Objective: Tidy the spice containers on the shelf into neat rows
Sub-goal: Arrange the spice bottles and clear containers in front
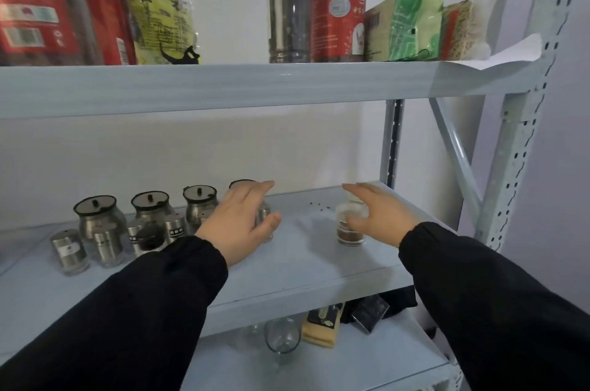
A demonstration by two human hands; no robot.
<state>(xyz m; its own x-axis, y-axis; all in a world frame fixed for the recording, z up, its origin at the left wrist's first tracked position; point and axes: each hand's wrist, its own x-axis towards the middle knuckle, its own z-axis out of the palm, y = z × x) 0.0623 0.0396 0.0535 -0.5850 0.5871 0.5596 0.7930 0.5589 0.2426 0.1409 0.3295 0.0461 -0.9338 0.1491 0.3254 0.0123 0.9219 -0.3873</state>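
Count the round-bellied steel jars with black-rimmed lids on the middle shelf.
4. Back row, left to right: first jar, second jar, third jar, and fourth jar, partly behind the left hand. More may hide behind that hand.

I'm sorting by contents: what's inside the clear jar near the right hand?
Brown spice sits low in the clear jar; the right hand covers part of its upper half.

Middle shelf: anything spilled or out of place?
Yes: small dark specks lie scattered on the pale blue middle shelf, like spilled spice. The clear round jar with brown contents stands alone at the right, apart from the steel spice containers rowed at the left.
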